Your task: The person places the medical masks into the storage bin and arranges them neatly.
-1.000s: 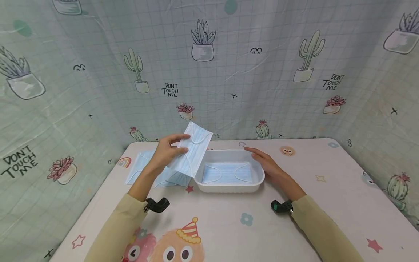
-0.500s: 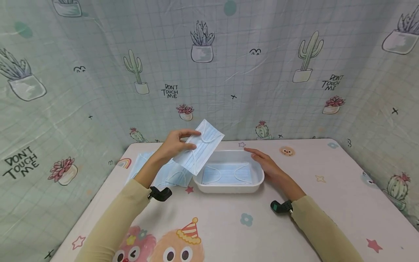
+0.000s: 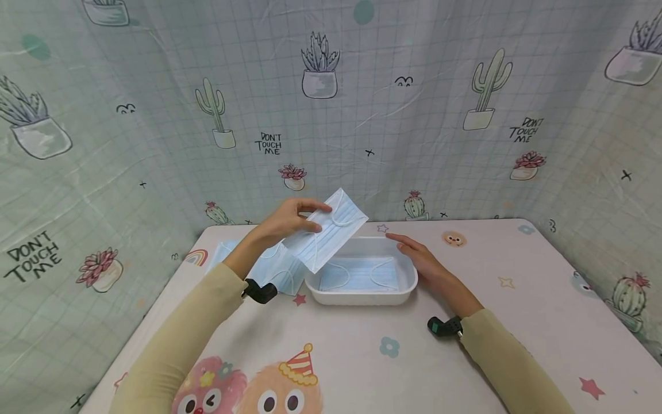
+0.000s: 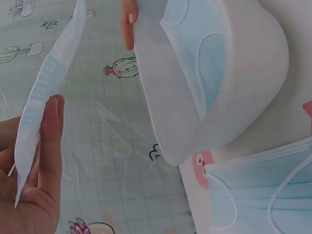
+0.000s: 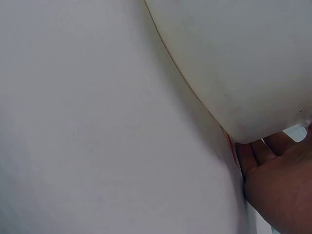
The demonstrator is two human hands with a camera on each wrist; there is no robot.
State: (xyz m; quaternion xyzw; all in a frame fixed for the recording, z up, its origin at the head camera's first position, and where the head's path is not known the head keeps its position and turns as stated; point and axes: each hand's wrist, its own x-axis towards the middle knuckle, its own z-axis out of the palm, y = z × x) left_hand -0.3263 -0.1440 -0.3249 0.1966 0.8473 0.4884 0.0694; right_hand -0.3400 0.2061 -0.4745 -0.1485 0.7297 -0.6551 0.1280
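In the head view my left hand (image 3: 292, 221) pinches a pale blue face mask (image 3: 331, 230) between thumb and fingers, raised and tilted over the left side of a white plastic tub (image 3: 362, 298). The left wrist view shows this held mask (image 4: 46, 83) nearly edge-on. Another face mask (image 3: 359, 273) lies flat inside the tub, its ear loops on top. My right hand (image 3: 426, 264) holds the tub's right end, thumb at the rim and fingers against the outer wall. In the right wrist view these fingers (image 5: 258, 155) are partly hidden by the tub.
More face masks (image 3: 279, 270) lie overlapping on the table left of the tub, partly behind my left forearm. The white table cover (image 3: 351, 368) has cartoon prints. A patterned curtain (image 3: 362, 115) hangs behind the table and along both sides.
My left hand has moved rightward with the pinched mask, from beside the tub to over its left part. The right hand and the tub have stayed in place.
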